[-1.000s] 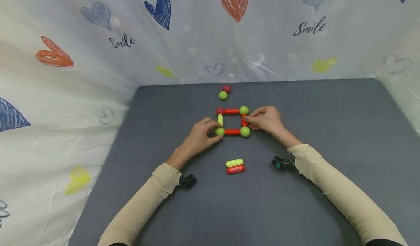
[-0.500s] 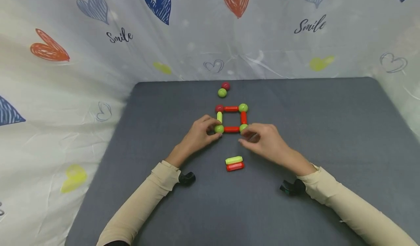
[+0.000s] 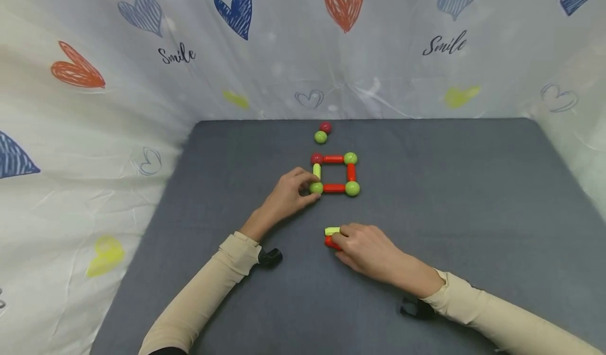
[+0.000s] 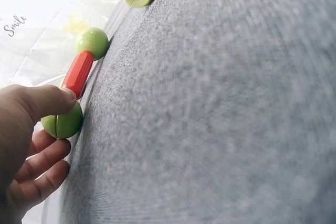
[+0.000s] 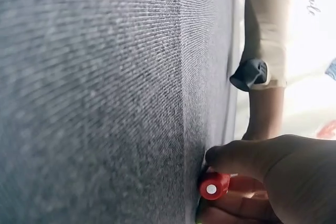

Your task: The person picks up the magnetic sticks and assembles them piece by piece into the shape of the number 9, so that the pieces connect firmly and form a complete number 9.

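Observation:
A small square of short sticks and balls lies mid-table in the head view. Its corners are a red ball and green balls; three sides are red sticks and the left side is a yellow-green stick. My left hand pinches the near-left green ball, thumb on top where the red side stick joins. Closer to me, my right hand has thumb and fingers around a loose red stick, partly covering it. A loose yellow-green stick lies alongside, its right end hidden by the fingers.
Beyond the square, a loose red ball and a green ball sit close together near the far edge of the grey table. A white curtain with printed hearts hangs behind the table and along its left side.
My right hand has left the square's right side, passed its near-right corner and come toward me onto the loose sticks. My left hand stays at the near-left ball.

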A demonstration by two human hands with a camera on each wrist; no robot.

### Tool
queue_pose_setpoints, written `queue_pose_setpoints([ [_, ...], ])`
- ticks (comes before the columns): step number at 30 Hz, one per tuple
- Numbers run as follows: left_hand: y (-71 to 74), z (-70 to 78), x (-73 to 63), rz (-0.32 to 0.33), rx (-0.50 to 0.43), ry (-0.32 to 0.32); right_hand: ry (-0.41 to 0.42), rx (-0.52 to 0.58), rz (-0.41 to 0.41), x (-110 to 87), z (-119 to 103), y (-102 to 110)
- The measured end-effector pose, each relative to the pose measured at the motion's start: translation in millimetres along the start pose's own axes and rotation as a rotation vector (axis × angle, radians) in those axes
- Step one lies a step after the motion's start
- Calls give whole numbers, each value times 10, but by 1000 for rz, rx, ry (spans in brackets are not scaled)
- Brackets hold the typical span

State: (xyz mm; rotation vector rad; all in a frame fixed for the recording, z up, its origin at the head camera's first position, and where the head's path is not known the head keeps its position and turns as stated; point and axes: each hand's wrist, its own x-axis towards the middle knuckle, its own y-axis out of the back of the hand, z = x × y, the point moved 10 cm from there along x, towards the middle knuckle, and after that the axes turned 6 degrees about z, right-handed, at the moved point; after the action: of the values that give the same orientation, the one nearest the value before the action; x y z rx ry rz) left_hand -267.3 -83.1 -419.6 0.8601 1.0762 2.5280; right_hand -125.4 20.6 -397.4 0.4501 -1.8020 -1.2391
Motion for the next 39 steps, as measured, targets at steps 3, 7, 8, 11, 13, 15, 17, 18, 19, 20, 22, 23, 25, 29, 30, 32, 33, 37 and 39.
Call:
queue_pose_setpoints([
  [3,-22,-35,-13,-7,10,23,-28,-13,6,25,5,-39],
  [7,-42,-62,-6,-11,16,37,-81,-11,-21,51,18,-87],
  [8,-42,-64,-1,-9,15,38,-99,-13,-31,57,27,-89],
  [11,-25,-67,12,-1,9,41,-146,-25,-68,74,50,-85],
  [13,-17,-69,16,1,9,46,-164,-30,-90,79,53,-76],
  [15,-11,-67,16,1,6,48,-173,-24,-111,82,49,-69],
  [17,-8,-64,17,1,3,48,-187,2,-136,78,55,-73],
  [18,-7,-62,19,1,3,47,-195,20,-142,74,63,-73],
  [19,-6,-59,19,2,2,46,-209,48,-149,70,76,-73],
  [20,-6,-58,19,2,1,46,-229,83,-153,67,94,-69],
  [22,-4,-59,18,5,-1,46,-276,158,-146,68,142,-41],
  [23,-4,-61,17,6,-1,46,-304,198,-134,72,175,-21],
  [25,-2,-67,15,10,-3,45,-366,282,-101,80,256,41],
  [29,2,-64,13,15,-7,44,-494,400,-23,92,500,177],
  [30,3,-62,12,16,-7,44,-529,425,-5,86,576,204],
  [32,2,-59,13,15,-7,46,-604,473,30,65,741,241],
  [33,-1,-60,11,12,-5,47,-640,501,46,47,822,245],
  [37,-11,-69,7,4,-2,50,-769,604,71,-62,1119,181],
  [39,-9,-66,7,4,-5,49,-821,655,53,-127,1230,101],
])
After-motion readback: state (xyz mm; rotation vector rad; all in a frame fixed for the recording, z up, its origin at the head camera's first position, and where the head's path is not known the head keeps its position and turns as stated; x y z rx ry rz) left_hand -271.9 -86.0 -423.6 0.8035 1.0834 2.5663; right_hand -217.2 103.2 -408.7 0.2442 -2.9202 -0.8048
